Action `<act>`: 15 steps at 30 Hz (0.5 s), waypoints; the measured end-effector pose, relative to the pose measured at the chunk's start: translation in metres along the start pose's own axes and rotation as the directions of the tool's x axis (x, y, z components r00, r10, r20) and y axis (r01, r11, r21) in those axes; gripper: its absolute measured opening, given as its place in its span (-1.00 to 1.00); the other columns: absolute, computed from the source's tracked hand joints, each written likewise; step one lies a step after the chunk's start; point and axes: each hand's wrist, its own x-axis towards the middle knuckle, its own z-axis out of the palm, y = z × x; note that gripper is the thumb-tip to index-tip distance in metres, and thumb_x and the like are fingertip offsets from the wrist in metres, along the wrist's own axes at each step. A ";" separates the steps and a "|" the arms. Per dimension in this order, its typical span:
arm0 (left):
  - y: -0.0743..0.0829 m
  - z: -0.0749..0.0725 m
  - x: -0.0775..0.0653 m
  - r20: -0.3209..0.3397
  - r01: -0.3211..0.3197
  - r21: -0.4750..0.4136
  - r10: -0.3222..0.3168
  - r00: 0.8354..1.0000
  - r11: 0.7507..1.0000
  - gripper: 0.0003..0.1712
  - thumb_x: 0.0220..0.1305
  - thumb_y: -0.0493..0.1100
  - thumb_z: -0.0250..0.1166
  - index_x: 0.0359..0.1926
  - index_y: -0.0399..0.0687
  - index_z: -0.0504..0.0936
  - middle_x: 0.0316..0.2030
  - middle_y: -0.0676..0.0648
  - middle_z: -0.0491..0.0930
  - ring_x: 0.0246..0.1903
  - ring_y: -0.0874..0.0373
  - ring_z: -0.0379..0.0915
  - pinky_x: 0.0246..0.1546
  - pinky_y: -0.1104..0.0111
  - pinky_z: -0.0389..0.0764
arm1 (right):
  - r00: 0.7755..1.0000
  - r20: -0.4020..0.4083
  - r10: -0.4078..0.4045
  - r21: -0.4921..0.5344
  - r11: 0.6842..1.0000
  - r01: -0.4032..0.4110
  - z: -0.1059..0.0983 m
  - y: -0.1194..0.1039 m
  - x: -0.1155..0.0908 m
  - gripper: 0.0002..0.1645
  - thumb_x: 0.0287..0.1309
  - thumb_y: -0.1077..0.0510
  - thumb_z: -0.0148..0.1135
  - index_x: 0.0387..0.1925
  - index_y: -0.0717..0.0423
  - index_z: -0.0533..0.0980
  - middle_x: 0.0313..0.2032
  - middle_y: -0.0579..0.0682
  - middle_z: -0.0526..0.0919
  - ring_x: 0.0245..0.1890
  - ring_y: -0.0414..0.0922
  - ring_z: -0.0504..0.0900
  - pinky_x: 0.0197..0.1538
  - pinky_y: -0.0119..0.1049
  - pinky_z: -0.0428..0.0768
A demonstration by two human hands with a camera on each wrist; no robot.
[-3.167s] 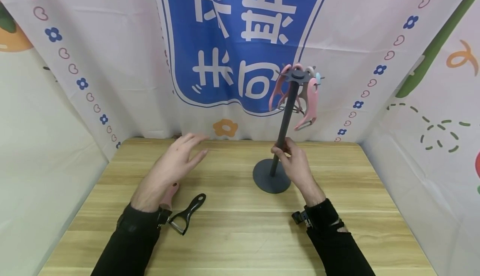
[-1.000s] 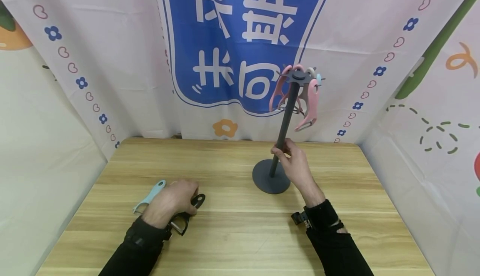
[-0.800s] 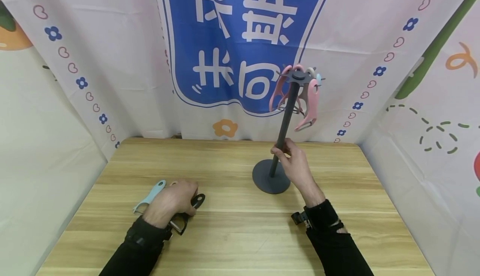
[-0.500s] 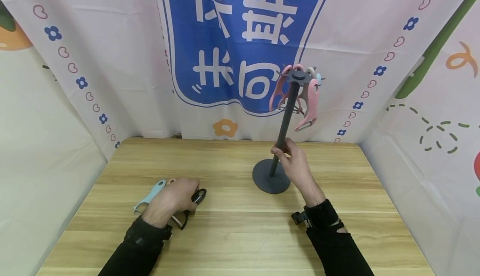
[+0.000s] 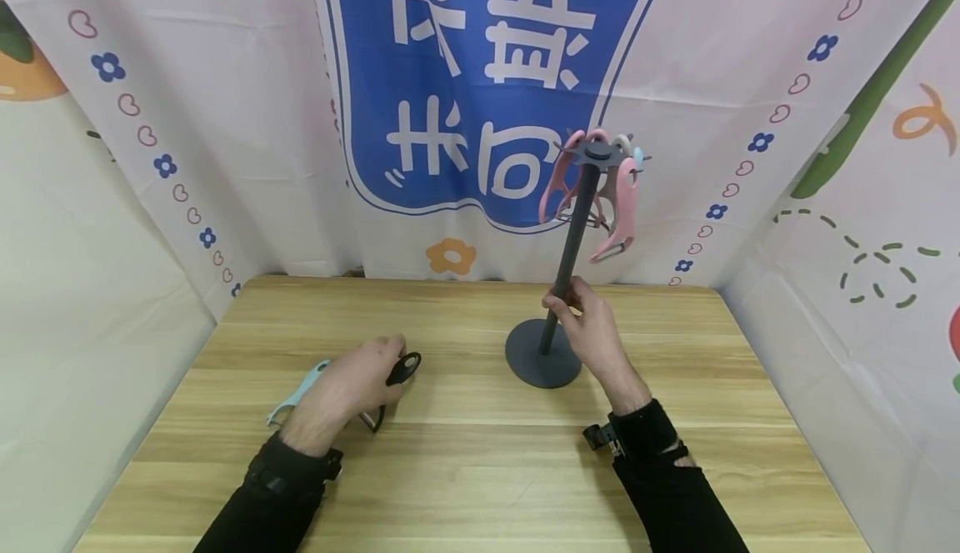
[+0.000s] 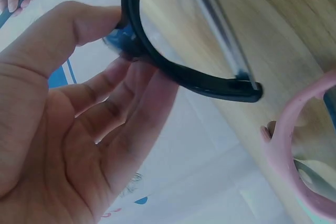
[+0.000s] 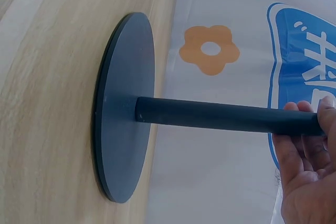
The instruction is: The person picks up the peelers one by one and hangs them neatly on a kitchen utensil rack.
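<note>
A black Y-shaped peeler point(image 5: 405, 369) is pinched between the thumb and fingers of my left hand point(image 5: 354, 389), at the left of the table. In the left wrist view its metal blade point(image 6: 220, 27) and curved frame point(image 6: 210, 87) point away from the palm. Beside that hand lies a light blue peeler point(image 5: 300, 392), partly covered by it. A pink peeler point(image 6: 281, 142) shows in the left wrist view; the hand hides it from the head camera. My right hand point(image 5: 591, 332) grips the dark grey post point(image 5: 573, 236) of an upright stand, above its round base point(image 7: 126, 114).
Several peelers, including a pink one point(image 5: 625, 203), hang from the hooked top point(image 5: 596, 153) of the stand. The wooden table point(image 5: 465, 470) ends at a printed white cloth point(image 5: 247, 119) behind it, with more cloth on both sides.
My left hand came down from above the table, took hold of the black peeler, and has lifted it slightly away from where it lay. The right hand and stand stay put.
</note>
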 end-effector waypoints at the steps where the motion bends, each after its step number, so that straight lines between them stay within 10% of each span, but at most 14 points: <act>1: 0.000 0.000 0.001 -0.014 -0.002 -0.006 0.002 1.000 1.000 -0.56 0.44 -0.21 0.67 0.13 -0.26 0.63 -0.16 -0.18 0.75 -0.31 0.10 0.68 -0.36 0.26 0.81 | 1.000 0.000 0.000 0.001 1.000 0.000 0.000 0.000 0.000 -0.70 0.75 0.06 0.36 0.19 0.22 0.65 0.09 0.30 0.85 0.27 0.30 0.89 0.34 0.28 0.93; 15: 0.001 0.001 0.009 -0.173 -0.022 -0.007 0.021 0.985 1.000 -0.48 0.45 -0.25 0.66 0.25 -0.30 0.61 0.08 -0.33 0.81 -0.11 -0.07 0.85 -0.22 0.16 0.97 | 1.000 -0.017 0.008 0.022 1.000 -0.008 0.001 0.001 0.000 -0.72 0.73 0.07 0.39 0.17 0.22 0.67 0.09 0.29 0.86 0.26 0.29 0.90 0.34 0.26 0.94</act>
